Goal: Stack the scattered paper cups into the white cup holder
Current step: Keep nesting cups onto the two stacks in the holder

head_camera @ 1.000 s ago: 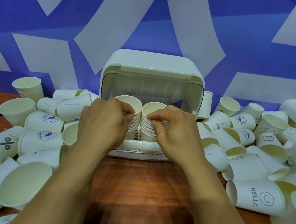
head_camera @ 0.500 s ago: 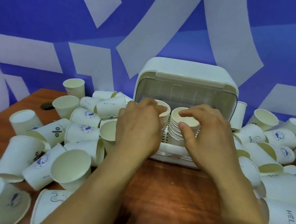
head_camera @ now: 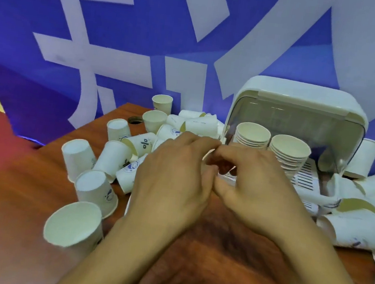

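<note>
Hands meet low in the head view, just in front of the white cup holder, which stands by the far edge of the wooden table with its clear front flap swung up. The left hand and the right hand have their fingers curled toward each other and their fingertips touch. A sliver of white shows between them, but I cannot tell whether either hand grips a cup.

Inside the holder two nested stacks stand mouth up on the slotted tray: the left stack and, just beside it, the right stack.

Loose paper cups lie across the table on both sides of the holder. Toward the left edge one large cup lies on its side with its mouth to the camera, and a cup printed with a percent sign lies farther back. More cups are heaped toward the right edge. One cup stands upright near the far left corner. A blue and white patterned backdrop rises behind the table.
</note>
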`<state>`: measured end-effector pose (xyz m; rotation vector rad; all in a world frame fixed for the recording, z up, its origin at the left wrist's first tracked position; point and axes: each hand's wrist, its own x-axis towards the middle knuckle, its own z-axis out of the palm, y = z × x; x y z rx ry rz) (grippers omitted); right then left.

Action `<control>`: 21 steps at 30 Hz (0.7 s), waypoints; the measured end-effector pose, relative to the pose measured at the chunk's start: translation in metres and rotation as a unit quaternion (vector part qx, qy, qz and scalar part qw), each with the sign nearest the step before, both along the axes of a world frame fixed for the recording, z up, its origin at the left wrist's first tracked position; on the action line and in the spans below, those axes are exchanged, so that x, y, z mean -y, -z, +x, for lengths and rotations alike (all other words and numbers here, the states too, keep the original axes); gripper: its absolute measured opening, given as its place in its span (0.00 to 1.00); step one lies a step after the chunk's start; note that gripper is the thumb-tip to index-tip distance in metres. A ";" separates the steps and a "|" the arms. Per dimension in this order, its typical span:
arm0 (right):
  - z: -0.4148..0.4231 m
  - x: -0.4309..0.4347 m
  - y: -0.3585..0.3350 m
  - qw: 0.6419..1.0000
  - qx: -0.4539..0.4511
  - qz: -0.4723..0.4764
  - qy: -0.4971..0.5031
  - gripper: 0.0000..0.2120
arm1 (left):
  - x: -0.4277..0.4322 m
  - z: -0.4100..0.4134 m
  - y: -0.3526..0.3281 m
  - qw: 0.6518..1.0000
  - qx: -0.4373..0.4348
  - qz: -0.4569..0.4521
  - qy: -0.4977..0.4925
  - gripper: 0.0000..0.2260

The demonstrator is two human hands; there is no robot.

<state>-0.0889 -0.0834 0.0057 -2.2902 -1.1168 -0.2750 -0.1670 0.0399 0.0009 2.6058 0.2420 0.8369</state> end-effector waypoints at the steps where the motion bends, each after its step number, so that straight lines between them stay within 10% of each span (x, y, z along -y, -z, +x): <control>1: -0.005 -0.005 0.002 1.000 -0.002 -0.006 -0.012 0.10 | -0.005 -0.010 0.004 1.000 -0.003 0.000 -0.016 0.15; 21: -0.062 -0.072 0.083 0.961 0.100 -0.199 -0.165 0.35 | -0.072 -0.135 0.064 0.961 -0.190 -0.017 -0.202 0.19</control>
